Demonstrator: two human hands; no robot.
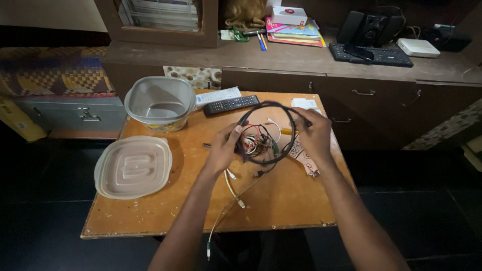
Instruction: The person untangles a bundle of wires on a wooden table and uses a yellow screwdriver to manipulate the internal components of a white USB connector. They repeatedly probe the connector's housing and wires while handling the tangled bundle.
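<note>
Hands occupy the centre of the frame above a small wooden table (pixel 150 211); the left hand (pixel 222 148) is closed on the left side of a coiled black cable (pixel 281 108), thumb over the loop; the right hand (pixel 314 135) pinches the same coil at its upper right edge, fingers curled around the strand. The coil is held upright just above the tabletop, at centre frame, between both hands; behind and within the loop lies a tangle of thin wires (pixel 258 140) in red, white and green, resting on the table. A white cable (pixel 232 188) trails from the tangle toward the lower centre of the frame and hangs past the table's front edge.

To the left of centre, an open translucent plastic container (pixel 159 103) stands on the table's rear left corner; its square lid (pixel 133 166) lies flat at the left, overhanging the table edge, well apart from the hands. Behind the hands, a black remote control (pixel 231 105) and a white remote control (pixel 217 96) lie side by side near the container. In the upper right of the frame, a black keyboard (pixel 374 54), a black speaker (pixel 371 27) and a white box-shaped device (pixel 417 47) sit on a wooden cabinet top; stacked books (pixel 293 32) lie at upper centre.
</note>
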